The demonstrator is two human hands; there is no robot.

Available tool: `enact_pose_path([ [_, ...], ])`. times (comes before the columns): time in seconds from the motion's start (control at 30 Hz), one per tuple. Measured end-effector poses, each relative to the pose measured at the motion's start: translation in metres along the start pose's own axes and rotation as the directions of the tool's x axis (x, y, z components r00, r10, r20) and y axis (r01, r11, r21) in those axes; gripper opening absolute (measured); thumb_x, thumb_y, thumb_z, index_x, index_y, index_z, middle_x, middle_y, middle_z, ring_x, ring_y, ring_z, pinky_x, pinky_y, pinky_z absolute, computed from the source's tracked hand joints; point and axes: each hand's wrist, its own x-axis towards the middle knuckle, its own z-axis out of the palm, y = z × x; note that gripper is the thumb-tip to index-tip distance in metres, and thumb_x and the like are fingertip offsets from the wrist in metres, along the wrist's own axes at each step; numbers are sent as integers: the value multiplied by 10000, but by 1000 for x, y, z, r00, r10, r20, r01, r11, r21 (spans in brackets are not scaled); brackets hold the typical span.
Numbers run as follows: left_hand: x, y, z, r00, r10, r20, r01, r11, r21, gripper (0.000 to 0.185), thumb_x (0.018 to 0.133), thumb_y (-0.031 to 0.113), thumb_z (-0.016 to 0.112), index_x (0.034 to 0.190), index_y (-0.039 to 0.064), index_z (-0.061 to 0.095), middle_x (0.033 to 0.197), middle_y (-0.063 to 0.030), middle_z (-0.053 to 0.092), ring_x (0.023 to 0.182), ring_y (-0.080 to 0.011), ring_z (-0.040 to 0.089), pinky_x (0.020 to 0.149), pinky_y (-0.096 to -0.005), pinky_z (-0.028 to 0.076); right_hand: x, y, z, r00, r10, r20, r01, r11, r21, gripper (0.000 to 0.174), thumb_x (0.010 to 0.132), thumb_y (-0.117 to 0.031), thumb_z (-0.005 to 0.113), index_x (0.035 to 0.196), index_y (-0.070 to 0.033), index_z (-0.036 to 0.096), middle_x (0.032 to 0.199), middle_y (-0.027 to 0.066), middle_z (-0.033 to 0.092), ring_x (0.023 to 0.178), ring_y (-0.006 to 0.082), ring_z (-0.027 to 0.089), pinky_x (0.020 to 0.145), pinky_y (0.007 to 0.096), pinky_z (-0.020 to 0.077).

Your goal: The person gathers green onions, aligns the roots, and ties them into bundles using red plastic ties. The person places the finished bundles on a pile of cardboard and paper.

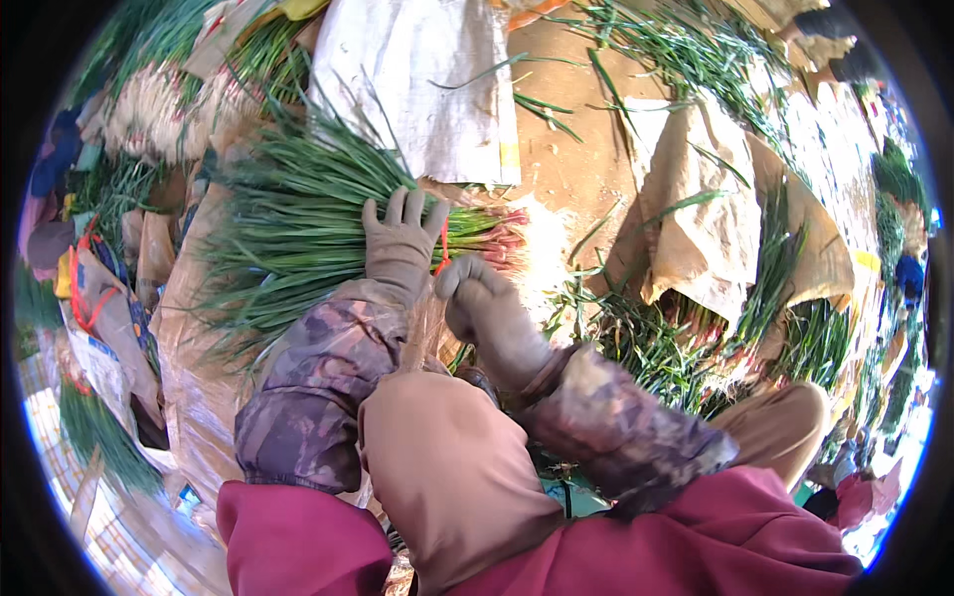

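A bundle of green onions (298, 216) lies sideways before me, green leaves to the left and reddish stems with pale roots to the right. A red tie (445, 242) goes around its stems. My left hand (402, 235), in a greyish-brown glove, is laid on top of the leaves just left of the tie, fingers spread. My right hand (484, 309), gloved the same way, is closed like a fist at the near end of the tie and seems to pinch it. Its fingertips are partly hidden.
A white woven sack (417, 89) lies beyond the bundle. More green onions (149, 112) are stacked at upper left. On the right, brown sacking (704, 208) covers other onions, with loose leaves (648, 357) nearby. Another person's hands (812, 52) show at upper right.
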Motion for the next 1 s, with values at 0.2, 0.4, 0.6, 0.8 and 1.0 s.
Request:
enact_pose_path([
  [0.2, 42, 4, -76, 895, 167, 413, -124, 984, -128, 911, 557, 392, 830, 1350, 145, 453, 1372, -114, 436, 1329, -258, 360, 993, -605, 300, 60, -106, -46, 945, -316, 86, 325, 937, -127, 137, 889, -42, 396, 968, -39, 508, 585, -34, 365, 472, 69, 332, 429, 236, 242],
  [0.4, 52, 41, -4, 958, 135, -253, -123, 990, 61, 548, 737, 320, 670, 1239, 173, 505, 1230, -41, 484, 1209, -262, 416, 988, -596, 284, 69, -87, -55, 946, -323, 31, 325, 943, -77, 130, 837, -42, 428, 936, -27, 511, 571, -8, 390, 431, 90, 330, 392, 255, 224],
  [0.6, 85, 36, 7, 990, 129, -62, -129, 992, 13, 532, 703, 326, 725, 1181, 175, 545, 1084, -19, 583, 1070, -224, 538, 944, -529, 326, -3, -11, -26, 996, -80, -41, 76, 993, -86, 92, 901, -68, 446, 855, -79, 524, 552, -29, 390, 426, 82, 340, 390, 257, 235],
  [0.8, 108, 31, -40, 893, 184, 412, -163, 983, -86, 941, 512, 425, 871, 1319, 147, 475, 1255, -79, 543, 1231, -264, 477, 966, -495, 347, -22, 13, -84, 997, -30, 71, 36, 995, -89, 111, 968, -91, 464, 1005, -74, 568, 627, -34, 462, 545, 75, 438, 500, 225, 374],
  [1.0, 103, 32, -37, 913, 181, 365, -180, 983, -38, 946, 568, 438, 838, 1369, 151, 426, 1301, -80, 508, 1278, -262, 428, 994, -508, 328, 14, -63, -105, 829, -558, 36, 220, 267, -938, 328, 879, -303, 618, 1106, -66, 615, 910, 177, 664, 893, 343, 644, 776, 402, 500],
])
